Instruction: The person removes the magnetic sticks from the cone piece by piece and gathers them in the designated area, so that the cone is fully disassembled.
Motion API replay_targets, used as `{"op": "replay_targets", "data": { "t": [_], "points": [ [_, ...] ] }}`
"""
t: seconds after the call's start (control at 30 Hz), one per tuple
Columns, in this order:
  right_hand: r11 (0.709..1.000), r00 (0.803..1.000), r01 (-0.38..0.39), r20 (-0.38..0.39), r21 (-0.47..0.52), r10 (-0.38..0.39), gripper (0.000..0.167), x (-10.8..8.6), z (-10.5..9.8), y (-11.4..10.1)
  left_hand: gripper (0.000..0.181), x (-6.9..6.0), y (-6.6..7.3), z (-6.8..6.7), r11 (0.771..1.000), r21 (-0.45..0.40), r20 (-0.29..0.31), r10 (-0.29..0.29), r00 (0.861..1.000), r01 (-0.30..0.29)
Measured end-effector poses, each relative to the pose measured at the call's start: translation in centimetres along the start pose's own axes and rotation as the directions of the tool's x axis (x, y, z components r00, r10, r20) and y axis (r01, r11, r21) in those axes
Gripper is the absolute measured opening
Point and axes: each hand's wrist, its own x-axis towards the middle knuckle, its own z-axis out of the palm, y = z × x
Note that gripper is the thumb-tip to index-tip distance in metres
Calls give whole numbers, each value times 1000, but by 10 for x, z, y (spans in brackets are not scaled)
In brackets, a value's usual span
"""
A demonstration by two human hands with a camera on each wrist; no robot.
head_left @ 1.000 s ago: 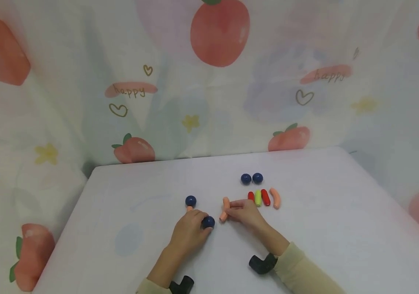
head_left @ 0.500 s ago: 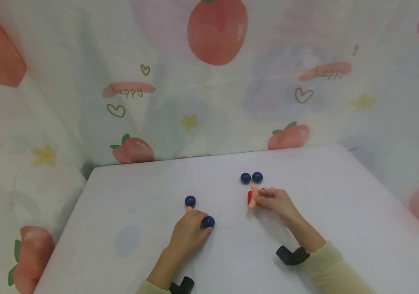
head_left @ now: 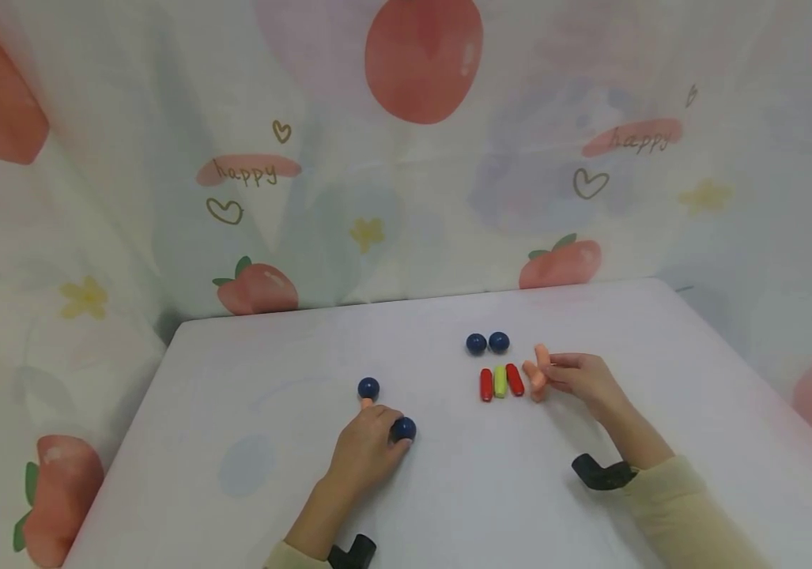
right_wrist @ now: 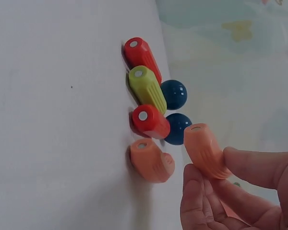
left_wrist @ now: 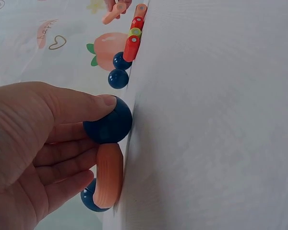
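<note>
My left hand (head_left: 365, 450) grips a dark blue ball (head_left: 403, 429) on the white table. An orange curved magnetic rod (left_wrist: 109, 176) touches that ball and runs to a second blue ball (head_left: 368, 388); the hand partly hides the rod in the head view. On the right, my right hand (head_left: 587, 382) pinches another orange curved rod (right_wrist: 205, 150) between thumb and fingers. It is raised above the table, near a similar orange rod (right_wrist: 151, 161) that lies there. Beside that one lie a red rod (head_left: 515, 380), a yellow-green rod (head_left: 500, 382) and another red rod (head_left: 486, 385).
Two more blue balls (head_left: 476, 344) sit side by side behind the row of rods. The white table (head_left: 270, 363) ends at a fruit-printed cloth (head_left: 420, 213) at the back. Both wrists carry black mounts (head_left: 601, 472).
My right hand has carried the orange curved rod to the right, past the red and yellow-green rods to the row's right end. The left hand stays on its ball.
</note>
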Motion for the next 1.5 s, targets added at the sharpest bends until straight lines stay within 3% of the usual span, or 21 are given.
{"op": "replay_targets", "data": {
  "t": [0.5, 0.77, 1.0, 1.5],
  "points": [
    [992, 996, -73, -59, -101, 67, 56, 7, -18, 9, 32, 1, 1, -2, 1000, -1, 28, -19, 999, 19],
    [973, 985, -155, -105, -170, 139, 62, 12, -22, 16, 32, 1, 2, -2, 1000, 7, 29, -19, 999, 18],
    [955, 978, -190, -125, -229, 165, 57, 20, -19, 24, 33, 0, 2, -3, 1000, 5, 19, -20, 1000, 19],
    [935, 979, -187, -132, -301, 153, 54, 20, -11, 16, 32, 1, 1, -3, 1000, 12, 32, -21, 999, 21]
  ]
}}
